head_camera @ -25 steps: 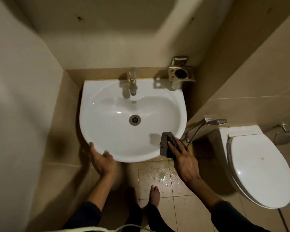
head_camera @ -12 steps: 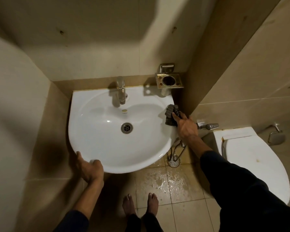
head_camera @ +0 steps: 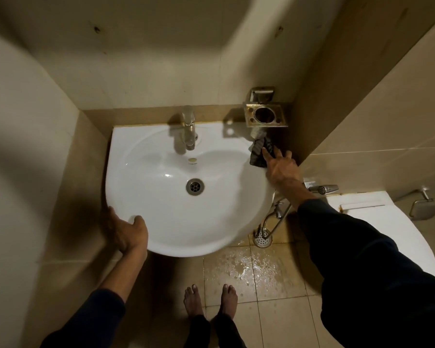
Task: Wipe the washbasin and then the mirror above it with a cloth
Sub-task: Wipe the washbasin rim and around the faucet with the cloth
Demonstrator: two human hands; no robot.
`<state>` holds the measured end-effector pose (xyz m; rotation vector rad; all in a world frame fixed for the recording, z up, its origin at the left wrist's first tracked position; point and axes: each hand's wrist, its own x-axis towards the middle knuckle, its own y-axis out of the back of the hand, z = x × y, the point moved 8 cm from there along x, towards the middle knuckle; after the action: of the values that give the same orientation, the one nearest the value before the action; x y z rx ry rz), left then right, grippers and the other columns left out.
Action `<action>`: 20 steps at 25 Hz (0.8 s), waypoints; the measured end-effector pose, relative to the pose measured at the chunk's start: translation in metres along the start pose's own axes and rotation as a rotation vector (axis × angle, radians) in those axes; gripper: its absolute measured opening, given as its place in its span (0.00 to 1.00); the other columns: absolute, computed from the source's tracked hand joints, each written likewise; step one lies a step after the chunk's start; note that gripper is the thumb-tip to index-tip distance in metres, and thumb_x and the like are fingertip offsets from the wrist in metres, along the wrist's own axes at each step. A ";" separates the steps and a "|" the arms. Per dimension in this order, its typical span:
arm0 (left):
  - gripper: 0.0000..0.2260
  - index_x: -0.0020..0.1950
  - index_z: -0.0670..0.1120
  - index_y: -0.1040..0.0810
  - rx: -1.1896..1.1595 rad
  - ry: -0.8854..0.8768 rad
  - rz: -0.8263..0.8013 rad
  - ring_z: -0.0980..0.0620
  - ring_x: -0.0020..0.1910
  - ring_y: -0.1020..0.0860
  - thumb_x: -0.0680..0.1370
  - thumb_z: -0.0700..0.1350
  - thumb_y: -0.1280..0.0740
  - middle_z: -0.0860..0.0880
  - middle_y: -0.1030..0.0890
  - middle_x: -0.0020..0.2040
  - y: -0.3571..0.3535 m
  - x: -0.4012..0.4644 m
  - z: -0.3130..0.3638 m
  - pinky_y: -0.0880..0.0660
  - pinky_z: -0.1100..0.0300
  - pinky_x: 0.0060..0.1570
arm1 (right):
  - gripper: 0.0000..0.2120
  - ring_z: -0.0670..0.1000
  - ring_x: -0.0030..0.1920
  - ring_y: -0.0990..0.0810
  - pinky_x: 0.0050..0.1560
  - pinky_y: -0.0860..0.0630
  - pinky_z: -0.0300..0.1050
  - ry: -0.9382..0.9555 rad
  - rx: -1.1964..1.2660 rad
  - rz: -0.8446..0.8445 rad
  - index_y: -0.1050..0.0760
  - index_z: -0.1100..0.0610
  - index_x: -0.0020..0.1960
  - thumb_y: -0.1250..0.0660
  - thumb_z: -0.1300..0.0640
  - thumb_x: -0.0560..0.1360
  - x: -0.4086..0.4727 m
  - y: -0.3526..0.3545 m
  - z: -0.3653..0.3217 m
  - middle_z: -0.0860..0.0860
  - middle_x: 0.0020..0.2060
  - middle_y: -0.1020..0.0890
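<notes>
Stage: basin wipe under way, judged partial | dark grey cloth (head_camera: 259, 153) pressed on back-right rim of white ceramic washbasin (head_camera: 211, 222) by right hand (head_camera: 281, 169), grip spread flat | left hand (head_camera: 126, 232) grip clamped on front-left rim | mirror out of view, judged pending

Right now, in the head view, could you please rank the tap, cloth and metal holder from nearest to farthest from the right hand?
1. Cloth, under the right hand's fingers, basin's right rim.
2. Metal holder, on the wall just behind.
3. Tap, back middle of the basin.

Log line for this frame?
stage: wiping washbasin | right hand: presses cloth on far-right rim | left hand: grips near-left rim | mirror: unseen
</notes>
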<state>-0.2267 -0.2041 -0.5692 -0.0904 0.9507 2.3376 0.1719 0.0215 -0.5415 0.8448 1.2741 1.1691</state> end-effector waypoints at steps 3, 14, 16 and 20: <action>0.34 0.76 0.50 0.44 0.007 0.001 -0.009 0.38 0.68 0.31 0.73 0.41 0.33 0.42 0.39 0.74 0.000 0.003 0.000 0.26 0.40 0.61 | 0.31 0.61 0.61 0.33 0.58 0.29 0.53 -0.080 -0.043 -0.004 0.53 0.51 0.80 0.45 0.51 0.80 0.008 0.000 -0.010 0.59 0.73 0.37; 0.31 0.76 0.48 0.43 0.079 0.001 0.020 0.38 0.73 0.37 0.75 0.48 0.36 0.43 0.40 0.76 0.007 0.031 0.009 0.32 0.39 0.67 | 0.33 0.67 0.73 0.41 0.71 0.40 0.57 -0.230 -0.059 -0.135 0.52 0.66 0.78 0.42 0.55 0.79 0.049 0.014 -0.104 0.69 0.74 0.42; 0.31 0.76 0.47 0.42 0.074 -0.009 0.009 0.39 0.74 0.39 0.75 0.48 0.37 0.43 0.40 0.77 0.009 0.040 0.015 0.35 0.40 0.69 | 0.30 0.64 0.71 0.37 0.69 0.39 0.56 -0.204 -0.081 -0.126 0.45 0.65 0.77 0.42 0.54 0.79 0.055 0.024 -0.111 0.66 0.72 0.36; 0.29 0.76 0.47 0.43 0.053 -0.021 -0.008 0.39 0.73 0.37 0.77 0.47 0.38 0.43 0.39 0.77 0.013 0.049 0.021 0.34 0.41 0.69 | 0.20 0.59 0.62 0.27 0.60 0.36 0.51 -0.185 -0.112 -0.107 0.32 0.59 0.69 0.43 0.54 0.79 0.070 0.037 -0.116 0.60 0.64 0.26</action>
<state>-0.2704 -0.1725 -0.5597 -0.0480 0.9995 2.3005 0.0460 0.0824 -0.5419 0.7738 1.0792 1.0430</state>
